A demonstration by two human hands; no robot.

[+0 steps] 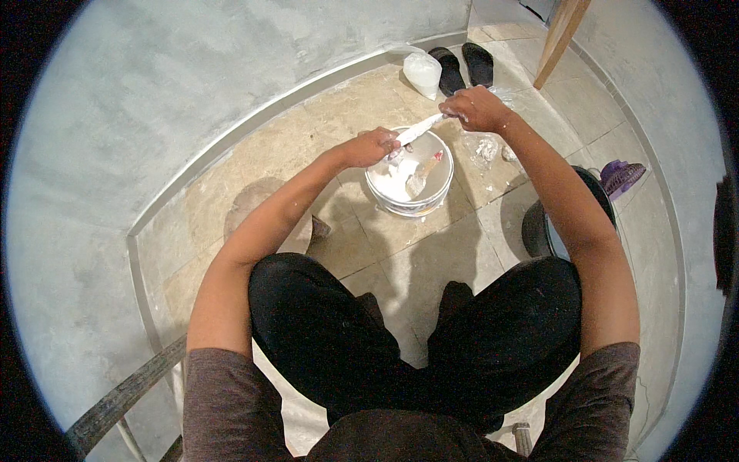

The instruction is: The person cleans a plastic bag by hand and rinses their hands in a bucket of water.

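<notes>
Both my hands grip a long, narrow white thing [420, 131], pulled taut between them above a bucket; it looks like a twisted plastic bag, but its kind is unclear. My left hand [374, 147] closes on its lower end, over the bucket's far left rim. Higher and to the right, my right hand [479, 109] pinches the other end. White smears mark the fingers. The white bucket [416, 208] stands on the floor and holds a white paste [394, 182]. A smeared tool [419, 180] with a red tip leans inside it.
Beyond the bucket sit a white plastic bag [422, 73] and black slippers [478, 65]. A clear bag with white lumps [484, 148] lies right. A dark bucket [535, 225] and purple brush-like thing [622, 179] are by my right arm. A wooden leg [561, 40] stands far right.
</notes>
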